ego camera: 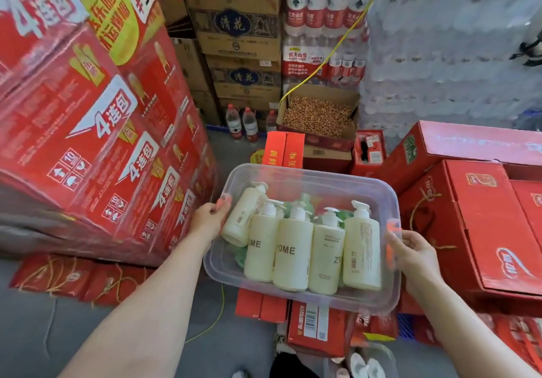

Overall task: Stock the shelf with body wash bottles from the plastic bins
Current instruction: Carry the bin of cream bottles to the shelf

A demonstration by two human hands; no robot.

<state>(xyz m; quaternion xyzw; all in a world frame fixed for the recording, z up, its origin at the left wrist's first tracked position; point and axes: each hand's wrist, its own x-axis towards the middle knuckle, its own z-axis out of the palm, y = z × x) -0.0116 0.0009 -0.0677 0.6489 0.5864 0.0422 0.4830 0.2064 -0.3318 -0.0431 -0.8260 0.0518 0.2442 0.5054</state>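
Note:
I hold a clear plastic bin (308, 173) in the air in front of me, above red cartons on the floor. My left hand (209, 219) grips its left rim and my right hand (413, 256) grips its right rim. Inside lie several cream body wash bottles (291, 256) with white pump tops, side by side, one more tilted at the back left (243, 216). Green items show beneath them. No shelf is in view.
Tall stacks of red cartons (88, 131) rise on the left. More red cartons (481, 210) sit low on the right. Brown boxes (243, 43), packs of water bottles (325, 25) and an open box of nuts (318, 116) stand ahead. Grey floor (228, 148) runs between.

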